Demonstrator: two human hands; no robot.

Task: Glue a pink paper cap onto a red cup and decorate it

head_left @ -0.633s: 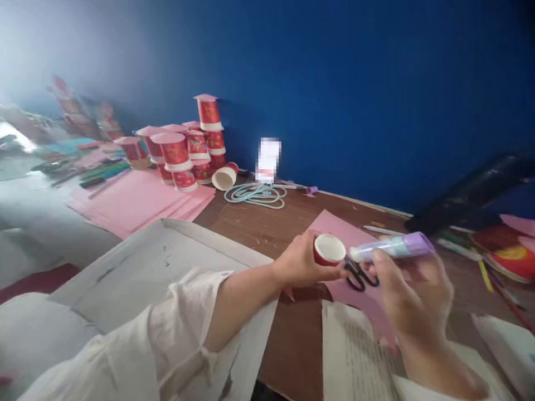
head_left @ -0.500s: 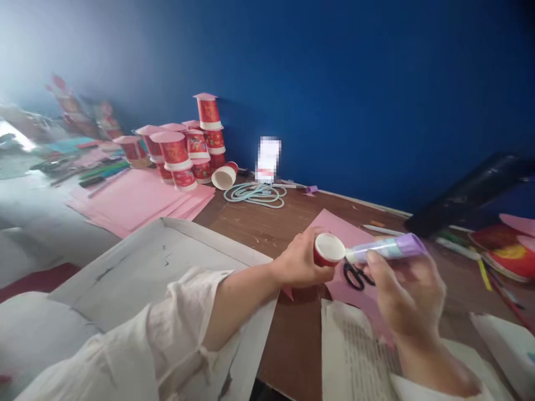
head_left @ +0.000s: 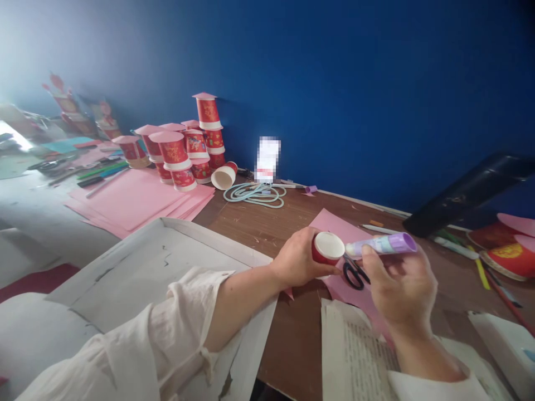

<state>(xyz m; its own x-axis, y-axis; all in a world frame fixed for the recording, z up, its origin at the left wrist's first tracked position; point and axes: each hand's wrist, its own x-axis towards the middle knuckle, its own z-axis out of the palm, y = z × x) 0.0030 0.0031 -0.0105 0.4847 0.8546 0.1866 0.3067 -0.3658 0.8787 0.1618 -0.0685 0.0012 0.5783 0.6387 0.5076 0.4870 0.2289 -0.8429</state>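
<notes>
My left hand [head_left: 297, 257] is wrapped around a small red paper cup [head_left: 327, 248] tipped on its side, white bottom facing right. My right hand [head_left: 399, 289] grips a purple glue stick [head_left: 382, 245] held level, its tip touching the cup's rim. Black scissors [head_left: 354, 273] lie on a pink paper sheet [head_left: 339, 225] just under both hands.
Stacked red cups with pink lids [head_left: 184, 147] stand on pink paper sheets [head_left: 134, 197] at the back left. A light blue cord [head_left: 254, 194] lies by the blue wall. A grey cardboard box [head_left: 167, 267] is under my left arm. Printed paper [head_left: 355, 356], pens [head_left: 455, 245] and a black object [head_left: 468, 192] are on the right.
My right hand brought the glue stick left and slightly up until its tip reached the cup. The left hand and cup stayed nearly still.
</notes>
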